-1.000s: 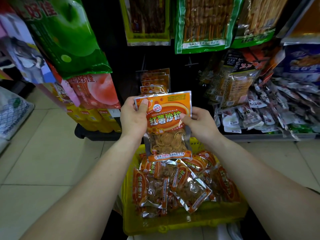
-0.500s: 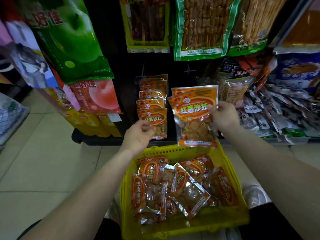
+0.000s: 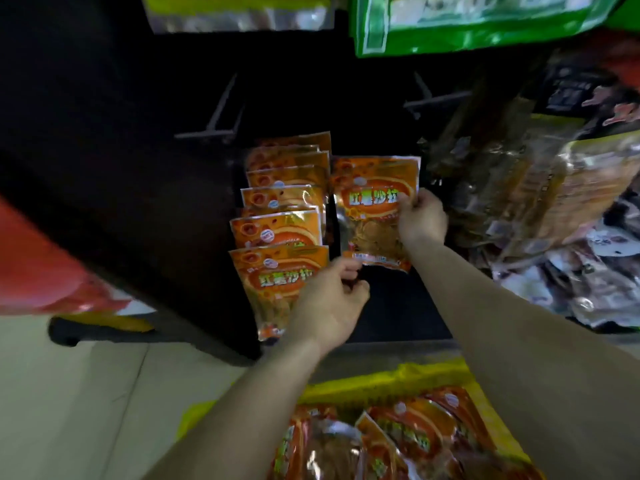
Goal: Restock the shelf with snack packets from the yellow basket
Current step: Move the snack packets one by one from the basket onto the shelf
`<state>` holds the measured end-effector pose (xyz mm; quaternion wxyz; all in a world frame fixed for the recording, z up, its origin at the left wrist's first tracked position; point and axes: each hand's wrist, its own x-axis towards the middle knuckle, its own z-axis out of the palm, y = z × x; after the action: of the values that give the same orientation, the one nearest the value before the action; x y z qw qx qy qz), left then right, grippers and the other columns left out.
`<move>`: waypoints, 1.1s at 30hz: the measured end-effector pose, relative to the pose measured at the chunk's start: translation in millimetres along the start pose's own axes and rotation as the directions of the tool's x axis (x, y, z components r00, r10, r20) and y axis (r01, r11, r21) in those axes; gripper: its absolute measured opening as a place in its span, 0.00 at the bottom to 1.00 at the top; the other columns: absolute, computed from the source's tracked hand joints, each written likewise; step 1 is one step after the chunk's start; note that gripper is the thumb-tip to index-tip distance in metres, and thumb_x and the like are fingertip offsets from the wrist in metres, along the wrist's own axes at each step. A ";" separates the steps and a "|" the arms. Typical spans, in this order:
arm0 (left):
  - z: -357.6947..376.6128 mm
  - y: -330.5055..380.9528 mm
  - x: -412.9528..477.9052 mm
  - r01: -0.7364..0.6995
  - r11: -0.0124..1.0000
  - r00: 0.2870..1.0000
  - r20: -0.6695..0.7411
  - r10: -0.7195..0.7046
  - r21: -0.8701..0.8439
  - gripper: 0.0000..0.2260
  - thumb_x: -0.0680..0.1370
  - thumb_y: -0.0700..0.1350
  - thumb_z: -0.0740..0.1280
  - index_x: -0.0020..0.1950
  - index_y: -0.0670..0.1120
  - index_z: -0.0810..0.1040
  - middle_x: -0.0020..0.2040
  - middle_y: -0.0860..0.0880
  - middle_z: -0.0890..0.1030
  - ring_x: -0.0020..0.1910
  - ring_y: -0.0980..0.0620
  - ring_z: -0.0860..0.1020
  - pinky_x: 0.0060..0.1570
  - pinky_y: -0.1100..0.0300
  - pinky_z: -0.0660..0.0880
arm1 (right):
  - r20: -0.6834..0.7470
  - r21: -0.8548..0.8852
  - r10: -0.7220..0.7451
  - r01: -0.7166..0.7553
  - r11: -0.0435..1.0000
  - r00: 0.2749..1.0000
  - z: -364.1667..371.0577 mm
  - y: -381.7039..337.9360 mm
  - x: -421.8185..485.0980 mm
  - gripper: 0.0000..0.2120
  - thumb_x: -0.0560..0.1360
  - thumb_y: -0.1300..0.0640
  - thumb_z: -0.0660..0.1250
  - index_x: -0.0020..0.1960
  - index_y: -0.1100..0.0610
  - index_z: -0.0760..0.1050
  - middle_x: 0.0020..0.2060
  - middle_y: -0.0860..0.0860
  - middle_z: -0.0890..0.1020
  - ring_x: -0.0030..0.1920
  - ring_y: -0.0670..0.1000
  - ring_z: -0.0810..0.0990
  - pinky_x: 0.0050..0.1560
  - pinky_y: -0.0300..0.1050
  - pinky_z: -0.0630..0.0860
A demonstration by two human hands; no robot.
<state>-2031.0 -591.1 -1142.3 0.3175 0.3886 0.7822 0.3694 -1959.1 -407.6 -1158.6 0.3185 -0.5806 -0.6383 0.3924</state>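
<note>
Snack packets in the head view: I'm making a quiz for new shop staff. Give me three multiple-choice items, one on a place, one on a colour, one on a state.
1. Where is the packet held by the right hand?
A. Right of the row of matching packets
B. Inside a fridge
C. On the floor

2. What colour is the basket?
A. Blue
B. Yellow
C. White

3. What is the right hand doing?
A. Hanging empty
B. Pressing flat on the floor
C. Pinching the packet's right edge

Answers: 1 A, it is held beside the row; 2 B, its rim is bright yellow; 3 C, fingers curl round that edge.
</note>
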 end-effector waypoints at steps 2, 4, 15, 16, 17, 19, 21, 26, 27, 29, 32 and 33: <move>16.4 -7.5 17.4 -0.006 1.000 1.000 0.013 0.006 -0.014 0.13 0.80 0.47 0.68 0.65 0.53 0.77 0.57 0.56 0.80 0.54 0.55 0.79 0.56 0.57 0.78 | -0.050 0.053 -0.029 0.032 0.998 0.998 19.4 -3.5 26.4 0.12 0.83 0.50 0.60 0.56 0.56 0.77 0.48 0.54 0.82 0.52 0.58 0.80 0.46 0.45 0.71; 28.3 -16.2 28.9 -0.011 1.000 1.000 0.022 0.011 -0.016 0.14 0.80 0.47 0.68 0.66 0.53 0.76 0.58 0.57 0.80 0.55 0.57 0.79 0.57 0.57 0.78 | -0.055 0.094 -0.036 0.041 0.995 0.998 35.1 -5.9 49.3 0.13 0.83 0.50 0.60 0.59 0.58 0.77 0.53 0.56 0.83 0.55 0.58 0.80 0.46 0.42 0.68; 67.3 -28.7 105.7 0.053 0.998 0.998 0.032 -0.053 -0.019 0.26 0.81 0.47 0.66 0.77 0.56 0.64 0.73 0.51 0.71 0.68 0.50 0.73 0.68 0.53 0.72 | 0.116 -0.046 0.105 -0.101 0.994 0.988 57.4 18.1 91.4 0.27 0.81 0.40 0.59 0.72 0.56 0.66 0.66 0.59 0.77 0.64 0.62 0.76 0.64 0.52 0.73; 68.5 -28.9 113.1 0.068 0.996 0.998 0.019 -0.067 -0.049 0.27 0.81 0.47 0.66 0.78 0.56 0.62 0.74 0.50 0.69 0.70 0.49 0.71 0.70 0.53 0.70 | 0.135 -0.067 0.144 -0.136 0.988 0.980 57.0 19.9 91.3 0.29 0.81 0.39 0.59 0.73 0.57 0.65 0.67 0.60 0.75 0.65 0.63 0.76 0.65 0.53 0.72; 70.5 -28.5 119.8 0.080 0.994 0.997 0.008 -0.079 -0.078 0.28 0.81 0.46 0.66 0.79 0.57 0.61 0.76 0.50 0.67 0.72 0.48 0.69 0.71 0.53 0.68 | 0.151 -0.084 0.181 -0.170 0.982 0.972 55.3 21.6 90.1 0.30 0.81 0.39 0.59 0.73 0.59 0.63 0.68 0.60 0.75 0.66 0.63 0.75 0.65 0.54 0.72; 76.4 -26.8 130.8 0.096 0.990 0.995 -0.005 -0.097 -0.099 0.30 0.81 0.45 0.65 0.80 0.58 0.57 0.78 0.51 0.63 0.75 0.48 0.66 0.72 0.54 0.67 | 0.163 -0.117 0.219 -0.202 0.972 0.962 50.4 27.0 85.9 0.31 0.81 0.39 0.59 0.74 0.61 0.61 0.69 0.61 0.73 0.66 0.63 0.74 0.63 0.51 0.72; 82.7 -24.6 139.6 0.104 0.990 0.994 -0.020 -0.106 -0.099 0.32 0.81 0.45 0.65 0.81 0.60 0.53 0.80 0.52 0.59 0.75 0.47 0.65 0.71 0.52 0.67 | 0.160 -0.143 0.206 -0.184 0.972 0.965 46.4 34.5 75.0 0.31 0.82 0.40 0.57 0.75 0.61 0.60 0.70 0.61 0.72 0.67 0.63 0.74 0.61 0.50 0.71; 91.3 -22.9 163.1 0.092 0.996 0.995 -0.038 -0.091 0.009 0.33 0.82 0.44 0.62 0.81 0.61 0.47 0.81 0.53 0.52 0.75 0.45 0.65 0.69 0.51 0.69 | 0.188 -0.128 0.060 -0.036 0.991 0.980 40.4 61.9 45.5 0.15 0.83 0.51 0.57 0.68 0.52 0.71 0.62 0.54 0.78 0.60 0.56 0.77 0.56 0.46 0.72; 91.2 -24.0 168.0 0.089 0.996 0.995 -0.043 -0.088 0.022 0.33 0.82 0.43 0.61 0.81 0.62 0.48 0.82 0.53 0.52 0.76 0.45 0.64 0.69 0.52 0.69 | 0.238 -0.082 0.052 -0.033 0.996 0.970 40.8 63.6 46.4 0.15 0.83 0.52 0.57 0.69 0.50 0.72 0.60 0.50 0.79 0.60 0.54 0.78 0.59 0.45 0.73; 89.4 -26.4 176.5 0.081 0.996 0.996 -0.040 -0.080 0.024 0.33 0.82 0.41 0.60 0.81 0.62 0.49 0.82 0.54 0.52 0.77 0.47 0.63 0.70 0.54 0.67 | 0.315 0.014 0.060 -0.068 0.998 0.947 42.0 59.9 53.5 0.17 0.83 0.52 0.57 0.70 0.47 0.72 0.58 0.45 0.79 0.61 0.51 0.78 0.65 0.47 0.72; 86.0 -25.4 185.2 0.088 0.996 0.996 -0.013 -0.088 0.022 0.33 0.82 0.39 0.59 0.81 0.61 0.50 0.82 0.54 0.52 0.78 0.48 0.60 0.73 0.55 0.62 | 0.344 0.089 0.057 -0.093 0.992 0.937 45.6 48.6 65.9 0.17 0.83 0.50 0.56 0.69 0.47 0.73 0.60 0.48 0.81 0.61 0.51 0.79 0.68 0.52 0.72; 85.3 -24.8 187.1 0.085 0.996 0.996 -0.008 -0.085 0.018 0.33 0.82 0.39 0.59 0.81 0.61 0.50 0.82 0.54 0.52 0.79 0.49 0.59 0.75 0.55 0.61 | 0.342 0.086 0.060 -0.095 0.992 0.938 46.9 46.1 68.5 0.17 0.83 0.50 0.56 0.70 0.48 0.73 0.61 0.49 0.81 0.62 0.52 0.79 0.68 0.52 0.72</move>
<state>-2066.3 -415.7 -1246.8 0.3267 0.3562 0.8025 0.3499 -1985.4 -345.0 -1225.0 0.2171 -0.5124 -0.6396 0.5303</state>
